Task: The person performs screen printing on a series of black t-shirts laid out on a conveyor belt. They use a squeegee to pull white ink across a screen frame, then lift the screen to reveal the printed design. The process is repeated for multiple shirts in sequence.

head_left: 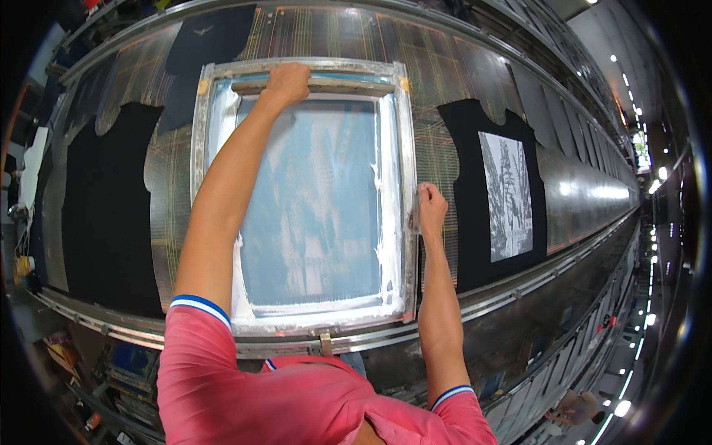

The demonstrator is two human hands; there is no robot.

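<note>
A silk-screen frame [409, 156] with a metal border lies in front of me, its blue-grey mesh [319, 215] edged with thick white ink [389, 252]. Along the far end of the mesh rests a squeegee [348, 88], a long bar set crosswise. My left hand [288, 83] is closed over the squeegee left of its middle, the arm stretched across the frame's left part. At the frame's right side, my right hand [432, 208] has its fingers curled on the edge of the border. What lies under the mesh shows only faintly.
A black shirt piece [111, 208] lies flat to the left; another black piece [469, 200] with a grey-white print [508, 196] lies to the right. Dark fabric [204, 52] is at the far left. A metal rail [489, 308] borders the long table. Another person [577, 408] shows at lower right.
</note>
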